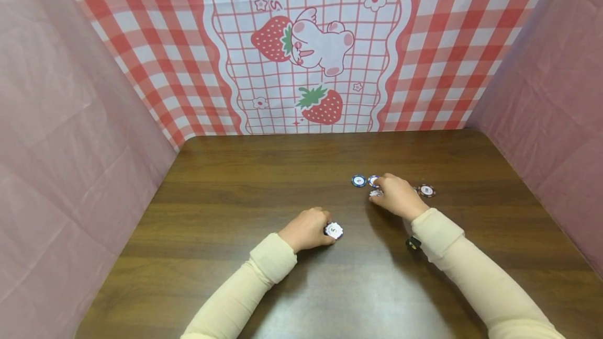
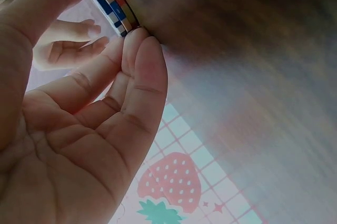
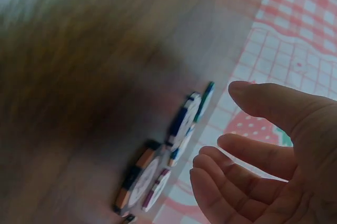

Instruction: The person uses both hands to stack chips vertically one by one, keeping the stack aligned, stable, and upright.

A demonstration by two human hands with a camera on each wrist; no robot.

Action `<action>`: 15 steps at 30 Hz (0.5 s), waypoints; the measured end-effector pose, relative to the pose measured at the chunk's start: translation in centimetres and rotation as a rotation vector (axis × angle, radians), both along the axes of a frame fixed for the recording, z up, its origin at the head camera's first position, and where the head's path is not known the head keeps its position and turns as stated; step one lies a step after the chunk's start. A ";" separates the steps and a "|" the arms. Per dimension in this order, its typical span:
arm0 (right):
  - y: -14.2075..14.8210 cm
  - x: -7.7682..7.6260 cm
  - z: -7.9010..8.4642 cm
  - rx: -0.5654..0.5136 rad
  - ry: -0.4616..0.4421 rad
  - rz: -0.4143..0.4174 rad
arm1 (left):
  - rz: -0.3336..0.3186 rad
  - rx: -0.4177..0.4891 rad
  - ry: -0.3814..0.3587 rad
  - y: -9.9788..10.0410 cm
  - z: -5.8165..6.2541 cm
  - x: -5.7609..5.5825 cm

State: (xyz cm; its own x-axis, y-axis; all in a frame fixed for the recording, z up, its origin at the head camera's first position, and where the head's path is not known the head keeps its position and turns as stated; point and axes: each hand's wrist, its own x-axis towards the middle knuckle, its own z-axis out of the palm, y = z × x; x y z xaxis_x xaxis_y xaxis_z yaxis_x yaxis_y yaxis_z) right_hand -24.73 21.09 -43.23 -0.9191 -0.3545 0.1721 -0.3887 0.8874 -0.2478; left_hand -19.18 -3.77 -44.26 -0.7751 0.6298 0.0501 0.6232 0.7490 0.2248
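My left hand (image 1: 308, 229) pinches a short stack of poker chips (image 1: 333, 230) between thumb and fingers, low over the table. A white chip marked 5 tops the stack. Striped edges of the pinched chips (image 2: 117, 8) show in the left wrist view. Farther back on the right, my right hand (image 1: 395, 195) hovers over several loose chips, thumb and fingers apart. A white-edged chip (image 1: 376, 193) lies under its fingertips. In the right wrist view, a dark blue and white chip (image 3: 183, 121) and an orange and black chip (image 3: 142, 179) lie beyond the loosely bent fingers (image 3: 247, 182).
A blue-green chip (image 1: 358, 180) lies left of the right hand, and a dark-edged chip (image 1: 426, 190) to its right. The brown wooden table (image 1: 226, 192) meets a strawberry-print cloth (image 1: 306, 88) behind. Pink curtains (image 1: 85, 109) hang at both sides.
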 end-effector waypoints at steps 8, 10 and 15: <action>0.4 -0.8 -0.2 0.046 -0.076 -0.030 | 0.001 0.008 -0.005 0.0 0.0 0.0; 0.3 -0.9 -0.2 0.052 -0.088 -0.029 | 0.000 0.010 -0.004 0.0 0.0 0.0; 0.1 -1.0 -0.2 0.067 -0.107 -0.021 | 0.000 0.005 -0.008 0.0 0.0 -0.1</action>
State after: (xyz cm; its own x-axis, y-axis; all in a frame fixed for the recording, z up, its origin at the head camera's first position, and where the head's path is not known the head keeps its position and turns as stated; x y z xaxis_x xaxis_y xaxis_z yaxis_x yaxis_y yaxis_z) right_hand -25.72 21.20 -43.45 -0.9384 -0.3420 0.0495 -0.3440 0.9111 -0.2268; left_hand -19.25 -3.78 -44.27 -0.7754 0.6297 0.0475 0.6216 0.7478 0.2335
